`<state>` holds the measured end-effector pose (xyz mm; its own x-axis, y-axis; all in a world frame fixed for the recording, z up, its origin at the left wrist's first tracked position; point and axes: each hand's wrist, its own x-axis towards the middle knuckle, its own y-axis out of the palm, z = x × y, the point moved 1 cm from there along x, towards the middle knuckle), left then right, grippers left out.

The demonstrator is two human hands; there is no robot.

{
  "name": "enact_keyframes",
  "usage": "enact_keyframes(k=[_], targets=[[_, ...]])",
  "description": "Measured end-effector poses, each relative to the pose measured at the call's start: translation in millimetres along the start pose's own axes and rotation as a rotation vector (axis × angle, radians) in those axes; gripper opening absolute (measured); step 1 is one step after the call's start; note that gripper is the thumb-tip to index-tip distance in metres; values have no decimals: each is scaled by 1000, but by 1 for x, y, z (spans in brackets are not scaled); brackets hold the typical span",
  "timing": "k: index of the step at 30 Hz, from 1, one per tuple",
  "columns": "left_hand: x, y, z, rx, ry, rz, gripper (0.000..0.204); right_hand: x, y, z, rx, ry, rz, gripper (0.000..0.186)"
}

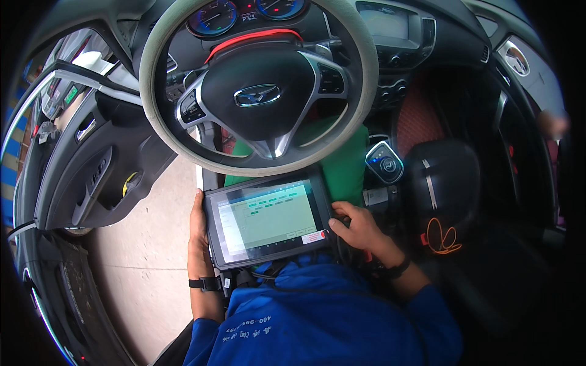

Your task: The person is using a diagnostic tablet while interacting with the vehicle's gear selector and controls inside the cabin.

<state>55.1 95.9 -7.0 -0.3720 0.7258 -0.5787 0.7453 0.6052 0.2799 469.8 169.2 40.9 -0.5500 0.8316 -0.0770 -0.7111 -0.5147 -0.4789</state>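
A black rugged tablet (265,219) with a lit screen lies tilted over my lap, just below the steering wheel (365,104). On its left edge my left hand (198,218) is closed, the fingers partly hidden behind the case. My right hand (354,224) is at the opposite edge, its thumb and fingers bent against the case's side; the fingertips are partly out of sight. Rows of small green and grey boxes show on the screen. A red-and-white sticker (314,237) marks the lower right corner of the tablet. Dark cables (264,276) run beneath its lower edge.
The driver's door (91,158) stands open at the left above a pale floor (143,244). To my right are a gear selector (384,162), a black seat or armrest (448,183) and an orange looped cord (444,239). A blurred hand (554,125) appears at the far right.
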Motion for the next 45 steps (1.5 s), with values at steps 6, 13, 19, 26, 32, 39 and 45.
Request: enact_keyframes(k=[6,13,19,26,32,39,45], targets=[[5,-6,8,-37,-26,32,73,-5,3,0,-66,-1,-57,45],[-39,35,-10,-87,-61,62,67,0,8,-7,-82,-64,-116,42],[-25,43,-7,71,36,31,66,-4,5,-15,-85,-25,-89,41],[-26,40,-6,105,61,13,65,-4,6,-16,-93,-32,-70,42],[-31,44,-9,84,48,-14,66,-4,7,-14,-99,-16,-72,41],[-31,47,-8,83,43,-8,69,-2,9,-16,-62,-25,-104,45],[-25,40,-8,88,30,2,70,-2,8,-15,-57,-39,-120,45]])
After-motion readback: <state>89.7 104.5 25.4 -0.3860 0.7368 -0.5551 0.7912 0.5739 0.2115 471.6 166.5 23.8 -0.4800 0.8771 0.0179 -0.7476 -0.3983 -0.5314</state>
